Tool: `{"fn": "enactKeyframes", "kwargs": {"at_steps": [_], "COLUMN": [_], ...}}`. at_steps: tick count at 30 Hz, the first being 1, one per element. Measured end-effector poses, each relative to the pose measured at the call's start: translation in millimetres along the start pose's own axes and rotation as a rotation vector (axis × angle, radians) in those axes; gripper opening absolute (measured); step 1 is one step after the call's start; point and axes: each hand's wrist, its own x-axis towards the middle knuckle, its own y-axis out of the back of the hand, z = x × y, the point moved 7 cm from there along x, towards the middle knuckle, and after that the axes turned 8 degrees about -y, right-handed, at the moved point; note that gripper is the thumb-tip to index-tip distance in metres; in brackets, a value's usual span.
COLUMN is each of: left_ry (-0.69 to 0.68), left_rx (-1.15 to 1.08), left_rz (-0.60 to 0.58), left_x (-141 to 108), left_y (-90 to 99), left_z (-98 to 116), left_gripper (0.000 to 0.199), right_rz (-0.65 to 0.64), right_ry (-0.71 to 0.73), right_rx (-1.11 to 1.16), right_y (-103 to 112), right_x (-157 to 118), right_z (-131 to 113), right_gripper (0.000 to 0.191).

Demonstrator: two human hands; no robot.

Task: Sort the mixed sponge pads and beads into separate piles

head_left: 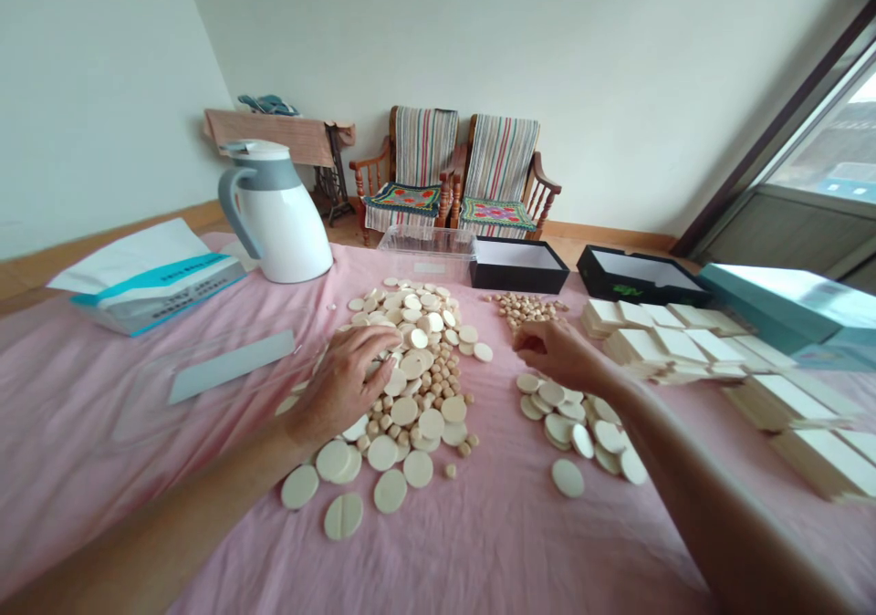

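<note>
My left hand (352,373) lies palm down on the left side of a mixed pile of pale wooden discs (403,410) and small wooden beads (442,373). Its fingers are stretched out over the discs, with the thumb apart. Curled fingers close my right hand (554,350) just in front of a separate heap of small beads (524,307). What it holds, if anything, is hidden. Below that hand a second group of wooden discs (568,478) spreads over the pink cloth (472,524).
Stacks of pale wooden rectangles (677,346) stand at right, beside a light blue box (787,300). Two black boxes (518,277) and a clear plastic tray (428,250) line the back. At left are a white jug (284,223), a tissue pack (157,282) and a transparent lid (233,369).
</note>
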Motion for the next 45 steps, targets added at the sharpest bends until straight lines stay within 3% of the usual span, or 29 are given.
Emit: {"fn": "enactKeyframes", "kwargs": {"at_steps": [2, 4, 7, 11, 14, 22, 26, 30, 37, 45], "left_ry": [-0.001, -0.003, -0.007, -0.011, -0.013, -0.016, -0.016, -0.013, -0.011, -0.013], "left_rx": [0.008, 0.012, 0.015, 0.013, 0.013, 0.011, 0.014, 0.014, 0.013, 0.0], "left_rz": [-0.01, -0.012, -0.011, -0.011, -0.01, -0.012, -0.017, -0.02, -0.023, -0.008], "left_x": [0.1, -0.1, -0.8, -0.6, -0.1, -0.8, 0.0, 0.5, 0.3, 0.4], "left_y": [-0.1, 0.3, 0.6, 0.6, 0.9, 1.4, -0.3, -1.6, -0.4, 0.2], "left_z": [0.6, 0.9, 1.5, 2.3, 2.7, 2.9, 2.5, 2.1, 2.7, 3.4], "left_gripper": [0.022, 0.022, 0.023, 0.023, 0.023, 0.024, 0.024, 0.024, 0.026, 0.026], "right_rz": [-0.187, -0.255, -0.239, -0.143, -0.088, 0.344, 0.504, 0.374, 0.005, 0.051], "right_ry": [0.079, 0.135, 0.169, 0.174, 0.136, -0.234, -0.328, -0.146, 0.244, 0.26], "right_rx": [0.068, 0.095, 0.063, 0.004, -0.028, -0.167, -0.055, 0.055, 0.175, 0.061], "right_y": [-18.8, -32.1, -47.8, -56.7, -50.4, 14.5, 32.2, 16.5, -47.6, -64.7], "right_x": [-9.1, -17.8, -26.7, -27.7, -17.9, 11.7, 8.7, 9.4, -10.0, -18.6], "right_z": [-22.5, -42.8, -64.3, -71.1, -54.5, 48.1, 65.0, 31.2, -50.1, -72.2], "right_gripper": [0.013, 0.018, 0.02, 0.018, 0.013, 0.004, 0.011, 0.007, 0.02, 0.019]}}
